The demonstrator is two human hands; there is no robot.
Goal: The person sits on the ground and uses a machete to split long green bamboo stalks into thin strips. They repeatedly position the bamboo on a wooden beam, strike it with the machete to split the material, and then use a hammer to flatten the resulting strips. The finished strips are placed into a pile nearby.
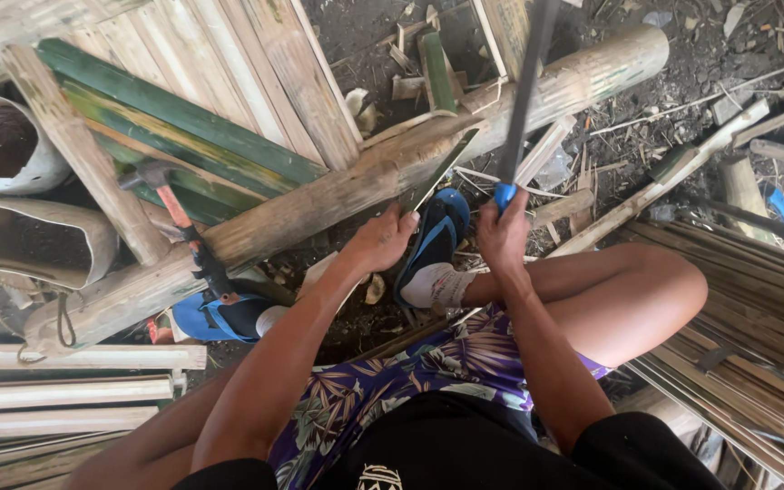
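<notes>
My left hand (381,238) rests on a thick, dry bamboo pole (338,195) that runs from lower left to upper right across my legs. My right hand (504,231) is closed around the blue grip of a long dark blade (524,91), held upright with its edge near the split end of the pole. A thin pale bamboo strip (544,150) lies just beside the blade. My feet wear blue sandals (437,231) under the pole.
A claw hammer (179,222) with a red and black handle leans on the pole at left. Green and pale bamboo slats (192,118) lie behind it. Split slats are stacked at lower left (65,395) and right (746,345). Offcuts litter the dark ground (682,73).
</notes>
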